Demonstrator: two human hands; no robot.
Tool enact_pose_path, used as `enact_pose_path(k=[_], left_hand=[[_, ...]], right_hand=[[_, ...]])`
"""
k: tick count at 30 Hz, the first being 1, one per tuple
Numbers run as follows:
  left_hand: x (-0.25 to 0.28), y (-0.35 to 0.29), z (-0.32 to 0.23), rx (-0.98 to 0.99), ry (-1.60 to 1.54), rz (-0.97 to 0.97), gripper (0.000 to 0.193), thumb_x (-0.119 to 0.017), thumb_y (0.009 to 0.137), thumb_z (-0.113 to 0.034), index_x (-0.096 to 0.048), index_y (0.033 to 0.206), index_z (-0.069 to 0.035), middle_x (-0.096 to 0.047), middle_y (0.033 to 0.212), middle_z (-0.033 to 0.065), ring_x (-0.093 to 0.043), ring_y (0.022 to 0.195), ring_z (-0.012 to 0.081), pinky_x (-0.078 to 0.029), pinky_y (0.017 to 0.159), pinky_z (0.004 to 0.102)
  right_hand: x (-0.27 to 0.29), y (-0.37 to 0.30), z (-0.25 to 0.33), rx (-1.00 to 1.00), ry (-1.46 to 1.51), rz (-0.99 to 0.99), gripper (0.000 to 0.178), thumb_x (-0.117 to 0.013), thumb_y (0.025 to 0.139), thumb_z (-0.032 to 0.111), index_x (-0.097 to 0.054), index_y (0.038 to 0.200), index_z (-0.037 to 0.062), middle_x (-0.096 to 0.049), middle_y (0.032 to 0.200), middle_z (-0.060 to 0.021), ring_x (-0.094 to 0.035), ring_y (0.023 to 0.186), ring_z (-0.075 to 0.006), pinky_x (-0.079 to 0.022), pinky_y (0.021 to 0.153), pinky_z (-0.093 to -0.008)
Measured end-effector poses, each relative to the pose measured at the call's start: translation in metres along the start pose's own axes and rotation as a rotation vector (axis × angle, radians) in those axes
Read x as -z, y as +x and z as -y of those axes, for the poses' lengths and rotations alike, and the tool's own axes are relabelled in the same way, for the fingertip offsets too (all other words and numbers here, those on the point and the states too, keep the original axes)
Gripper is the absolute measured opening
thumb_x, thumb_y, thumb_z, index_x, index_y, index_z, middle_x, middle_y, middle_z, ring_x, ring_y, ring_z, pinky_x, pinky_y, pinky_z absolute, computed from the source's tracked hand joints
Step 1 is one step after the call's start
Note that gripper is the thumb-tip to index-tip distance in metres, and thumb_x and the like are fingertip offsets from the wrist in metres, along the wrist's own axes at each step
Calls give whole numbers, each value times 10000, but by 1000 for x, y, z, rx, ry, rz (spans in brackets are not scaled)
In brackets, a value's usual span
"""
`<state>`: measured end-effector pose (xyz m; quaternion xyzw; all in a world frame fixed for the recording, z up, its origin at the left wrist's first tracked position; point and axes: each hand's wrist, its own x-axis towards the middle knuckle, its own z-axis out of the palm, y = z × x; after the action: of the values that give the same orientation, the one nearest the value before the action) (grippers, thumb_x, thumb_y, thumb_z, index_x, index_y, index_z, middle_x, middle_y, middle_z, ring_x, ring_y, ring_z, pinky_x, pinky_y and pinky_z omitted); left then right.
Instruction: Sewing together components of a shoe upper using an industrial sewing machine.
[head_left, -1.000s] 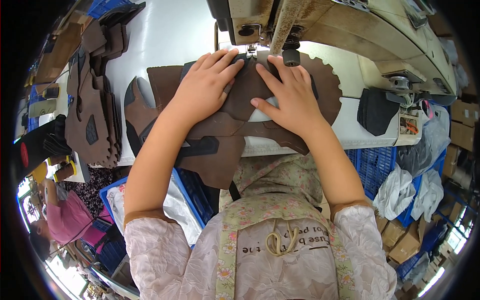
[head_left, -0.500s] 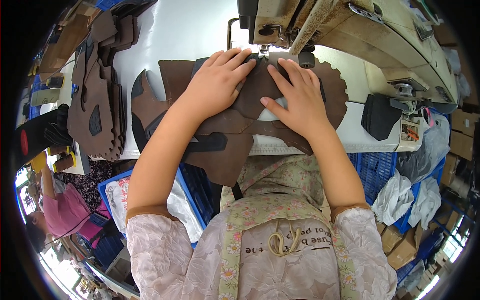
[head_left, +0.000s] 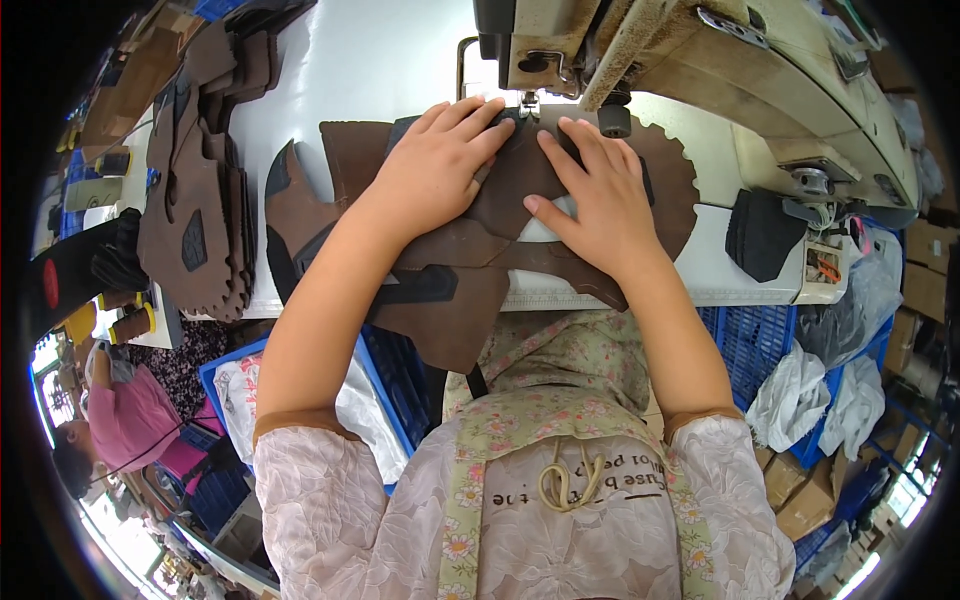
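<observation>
A brown, leather-like cut piece with dark patches lies flat on the white sewing table, its lower part hanging over the front edge. My left hand presses on its far left part, fingers stretched toward the presser foot. Spread out on the right part is my right hand, thumb apart and fingertips just right of the foot. The far edge of the piece is at the presser foot of the sewing machine. I cannot see the needle's tip. Neither hand grips anything.
Stacked brown cut pieces lie at the left of the table. Black pieces sit at the right. Blue crates with white and clear bags stand below the table. A person in pink works at the far left.
The view has shifted very slightly. Both hands and the brown piece keep almost the same place at the presser foot. At the left, the other person's arm has lowered.
</observation>
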<state>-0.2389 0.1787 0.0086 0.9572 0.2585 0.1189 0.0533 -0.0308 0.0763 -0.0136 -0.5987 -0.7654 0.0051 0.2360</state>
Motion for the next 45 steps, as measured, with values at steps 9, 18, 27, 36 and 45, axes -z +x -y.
enact_pose_path(k=[9,18,27,36,45], left_hand=[[6,2,-4,-10,29,-17,476,-579,859,-47,-563,1334,-67,-501,1422,115,-432,1343,305,-350,1113,432],[33,-3,-15,63,-6,220,652,-631,673,35,-568,1319,-26,-517,1351,151,-491,1262,336,-451,1021,417],[41,-2,-30,13,155,346,758,-657,618,55,-502,1360,32,-456,1419,212,-459,1306,360,-489,1003,401],[16,-10,-27,-40,312,212,570,-550,783,5,-509,1351,24,-490,1401,192,-487,1289,321,-506,978,384],[30,-1,-39,149,76,251,646,-590,705,67,-543,1342,-30,-551,1272,139,-525,1215,330,-517,945,390]], right_hand=[[1,-1,-2,-5,54,-11,603,-632,866,473,-578,1305,64,-551,1275,-171,-453,1287,-350,-300,1101,-522],[1,-1,-2,-19,89,-31,590,-661,849,457,-580,1283,64,-548,1284,-166,-446,1311,-330,-296,1108,-521],[-1,-4,-5,-31,46,-32,571,-667,848,456,-590,1274,83,-517,1386,-140,-427,1353,-278,-292,1122,-519],[-2,-2,-10,-28,51,-40,560,-693,832,444,-596,1270,110,-504,1403,-101,-417,1361,-253,-288,1132,-525],[2,1,-20,5,2,-1,554,-693,828,438,-597,1285,141,-504,1390,-69,-407,1358,-240,-288,1129,-532]])
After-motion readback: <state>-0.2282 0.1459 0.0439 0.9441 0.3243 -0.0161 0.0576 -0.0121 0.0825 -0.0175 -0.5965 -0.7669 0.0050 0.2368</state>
